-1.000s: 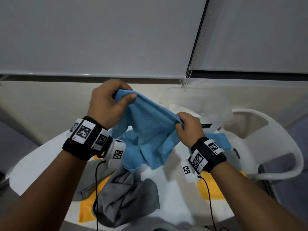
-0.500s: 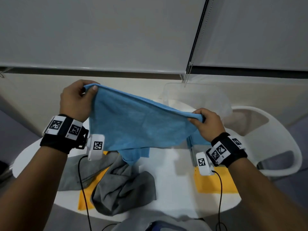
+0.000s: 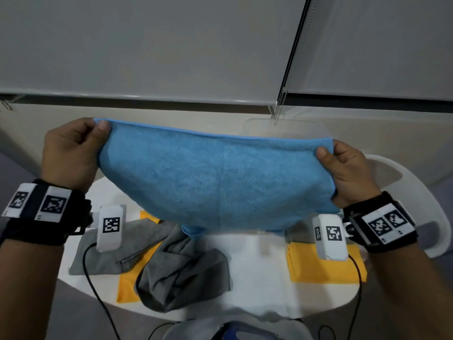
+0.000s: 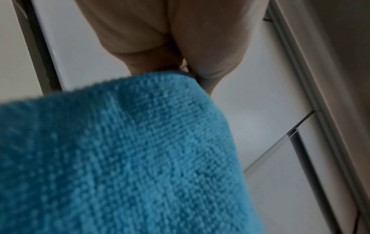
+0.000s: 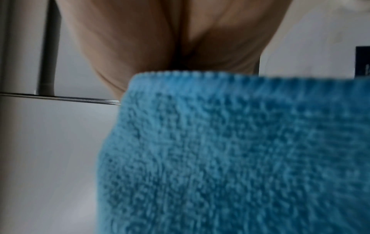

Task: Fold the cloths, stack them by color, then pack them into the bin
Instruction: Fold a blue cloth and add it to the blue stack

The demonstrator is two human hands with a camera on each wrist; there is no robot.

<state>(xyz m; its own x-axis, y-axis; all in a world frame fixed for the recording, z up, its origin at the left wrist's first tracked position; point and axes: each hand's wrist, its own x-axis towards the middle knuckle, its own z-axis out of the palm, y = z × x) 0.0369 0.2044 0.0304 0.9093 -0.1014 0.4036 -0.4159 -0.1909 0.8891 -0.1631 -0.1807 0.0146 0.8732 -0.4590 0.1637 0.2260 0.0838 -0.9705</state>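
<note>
A blue cloth point(image 3: 215, 177) hangs stretched flat in the air above the white table point(image 3: 259, 278). My left hand point(image 3: 71, 150) pinches its top left corner and my right hand point(image 3: 348, 170) pinches its top right corner. Both wrist views show the same blue cloth point(image 4: 120, 158) point(image 5: 230, 150) close up, held under curled fingers point(image 4: 160, 39) point(image 5: 160, 39). A clear plastic bin point(image 3: 282, 127) stands behind the cloth, mostly hidden by it. On the table lie crumpled grey cloths point(image 3: 183, 278) point(image 3: 115, 253), a yellow cloth point(image 3: 127, 283) under them, and a folded yellow cloth point(image 3: 323, 266) at right.
Another blue cloth point(image 3: 192, 231) peeks out below the held one. A white chair point(image 3: 416, 204) stands at the table's right. Closed window blinds point(image 3: 171, 45) hang behind. Cables point(image 3: 98, 298) run from the wrist cameras across the table's front edge.
My hands have moved apart and up, and the bunched blue cloth has spread out into a flat sheet held by its two top corners.
</note>
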